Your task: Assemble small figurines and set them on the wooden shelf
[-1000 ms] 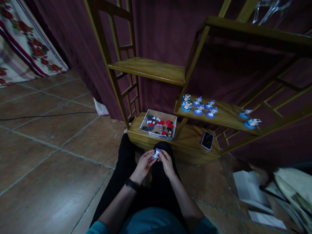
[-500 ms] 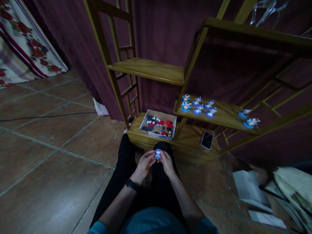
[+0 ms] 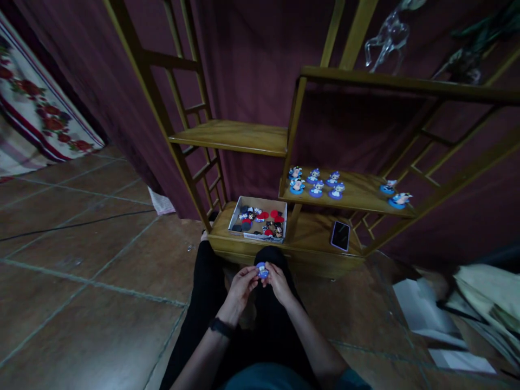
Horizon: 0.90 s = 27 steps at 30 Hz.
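Observation:
A small purple figurine (image 3: 262, 270) on a round base is pinched between both hands above my knees. My left hand (image 3: 244, 283) grips its left edge, and my right hand (image 3: 278, 281) holds the right edge. Beyond my knees, a shallow cardboard box (image 3: 257, 236) contains several loose figurine parts and red and dark discs. Several purple figurines (image 3: 337, 190) stand on the shelf to the right of the box, beside blue-based figurines (image 3: 297, 186). Two more blue-based figurines (image 3: 400, 200) are at that shelf's right end.
The wooden shelf unit (image 3: 231, 135) stands in front of a dark red curtain. A phone (image 3: 340, 236) lies on its lowest board. Higher up is a clear horse ornament (image 3: 389, 40). White cartons (image 3: 426, 311) and a pale bag (image 3: 491, 290) rest on the floor at right.
The view has tilted up and turned slightly right, showing more of the upper shelf. Both hands still hold the purple figurine, which seems slightly turned.

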Motion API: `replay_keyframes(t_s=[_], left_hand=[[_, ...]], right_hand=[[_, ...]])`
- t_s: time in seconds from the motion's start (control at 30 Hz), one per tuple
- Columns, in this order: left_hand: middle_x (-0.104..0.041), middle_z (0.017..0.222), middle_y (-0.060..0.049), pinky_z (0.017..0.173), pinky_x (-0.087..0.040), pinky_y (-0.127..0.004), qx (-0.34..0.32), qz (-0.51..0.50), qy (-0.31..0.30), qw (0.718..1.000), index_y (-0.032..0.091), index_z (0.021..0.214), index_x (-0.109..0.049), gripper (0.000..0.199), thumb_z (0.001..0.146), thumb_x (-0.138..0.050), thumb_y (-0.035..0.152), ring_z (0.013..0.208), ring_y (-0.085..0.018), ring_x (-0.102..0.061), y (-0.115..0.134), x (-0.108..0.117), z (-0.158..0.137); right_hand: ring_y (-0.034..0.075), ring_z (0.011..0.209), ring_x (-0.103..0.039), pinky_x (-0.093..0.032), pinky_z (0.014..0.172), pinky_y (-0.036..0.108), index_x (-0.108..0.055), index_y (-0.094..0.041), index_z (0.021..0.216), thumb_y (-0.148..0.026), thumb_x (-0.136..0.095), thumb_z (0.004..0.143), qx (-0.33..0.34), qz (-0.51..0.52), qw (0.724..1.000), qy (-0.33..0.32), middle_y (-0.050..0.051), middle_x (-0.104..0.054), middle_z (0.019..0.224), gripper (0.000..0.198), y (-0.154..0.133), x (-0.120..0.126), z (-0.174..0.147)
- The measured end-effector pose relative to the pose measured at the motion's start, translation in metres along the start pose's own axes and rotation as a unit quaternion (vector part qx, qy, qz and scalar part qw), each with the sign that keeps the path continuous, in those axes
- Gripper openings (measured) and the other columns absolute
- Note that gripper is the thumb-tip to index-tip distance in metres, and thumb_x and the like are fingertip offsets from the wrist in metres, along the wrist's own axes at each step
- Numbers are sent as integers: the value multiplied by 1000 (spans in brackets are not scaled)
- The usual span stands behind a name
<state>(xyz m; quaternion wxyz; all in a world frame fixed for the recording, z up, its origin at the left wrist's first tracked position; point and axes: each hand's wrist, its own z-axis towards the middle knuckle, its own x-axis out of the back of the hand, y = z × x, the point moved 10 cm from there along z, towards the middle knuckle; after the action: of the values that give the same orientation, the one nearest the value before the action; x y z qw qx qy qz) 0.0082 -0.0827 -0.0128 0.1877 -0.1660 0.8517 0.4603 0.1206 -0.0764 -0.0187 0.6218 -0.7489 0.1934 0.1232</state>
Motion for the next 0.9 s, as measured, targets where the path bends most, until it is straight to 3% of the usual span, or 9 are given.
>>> replay_keyframes(t_s=[0.53,0.67,0.77,0.9], left_hand=[[-65,57,-3,49,-48,-15,26,2,-3,1000,11,77,-65,9,69,-68,11,47,-8,-59,-3,-2,-7],[-66,59,-4,52,-50,-16,22,-15,0,1000,10,75,-64,5,70,-65,8,49,-8,-60,-2,-4,-7],[-66,61,-5,55,-51,-18,17,-25,14,999,10,74,-62,5,71,-63,6,51,-10,-62,0,-4,-9],[-66,62,-5,56,-52,-20,18,-23,23,999,10,75,-60,7,72,-62,4,53,-11,-63,3,-8,-11]], right_hand=[[8,37,-44,-35,35,19,-63,-15,78,-60,-54,72,11,-42,999,-11,-3,-53,47,46,-5,-2,-3],[10,47,-51,-41,43,22,-63,-19,98,-53,-57,73,33,-18,999,-20,0,-62,64,43,-13,-3,-6],[12,59,-57,-46,52,25,-63,-22,101,-47,-62,71,40,-11,999,-22,3,-67,82,39,-17,-2,-8],[19,87,-61,-49,75,32,-63,-23,105,-41,-63,72,55,-20,998,-24,4,-66,101,38,-24,-1,-11]])
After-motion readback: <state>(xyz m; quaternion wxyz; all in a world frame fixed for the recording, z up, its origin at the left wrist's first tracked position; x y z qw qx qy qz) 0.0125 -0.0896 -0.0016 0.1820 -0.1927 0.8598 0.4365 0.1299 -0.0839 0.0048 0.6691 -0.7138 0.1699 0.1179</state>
